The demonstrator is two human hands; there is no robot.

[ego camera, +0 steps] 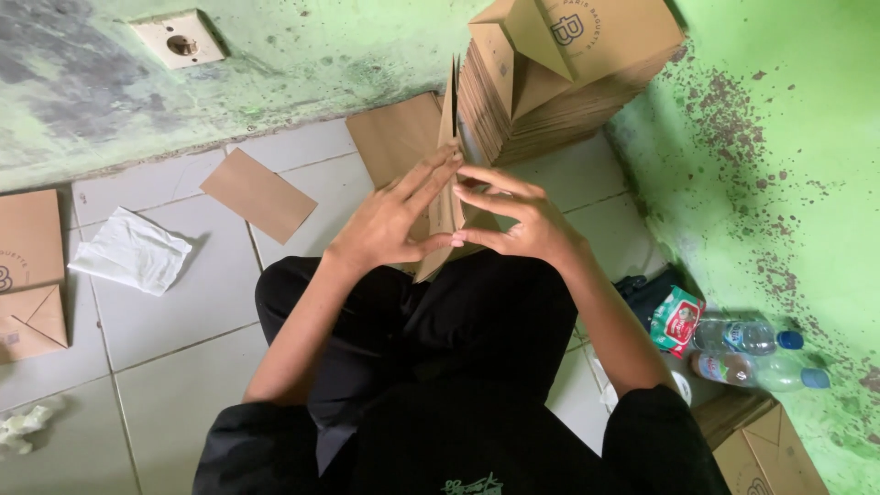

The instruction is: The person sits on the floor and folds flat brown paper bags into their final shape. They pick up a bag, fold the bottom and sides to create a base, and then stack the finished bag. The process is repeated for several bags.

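Brown kraft paper is the material in hand: a flat paper bag (pixel 446 197) stands on edge above the person's lap, seen almost edge-on, pressed between the two palms. The left hand (pixel 390 215) lies flat against the bag's left face, its fingers straight and close together, pointing up and away. The right hand (pixel 518 220) meets the bag from the other side, its fingers spread slightly and curved, the fingertips touching the paper, the thumb meeting the bag's lower edge. Just beyond the hands, against the green wall (pixel 788 137), rises a tall stack of folded bags (pixel 559 82) of the same brown paper. A single brown sheet (pixel 258 194) lies on the white tiled floor (pixel 174 321) to the left, near a crumpled white cloth (pixel 133 250). Further folded bags (pixel 29 275) rest at the left edge. Two clear plastic bottles with blue caps (pixel 752 353) lie by the wall at right, beside a green and red packet (pixel 676 319).
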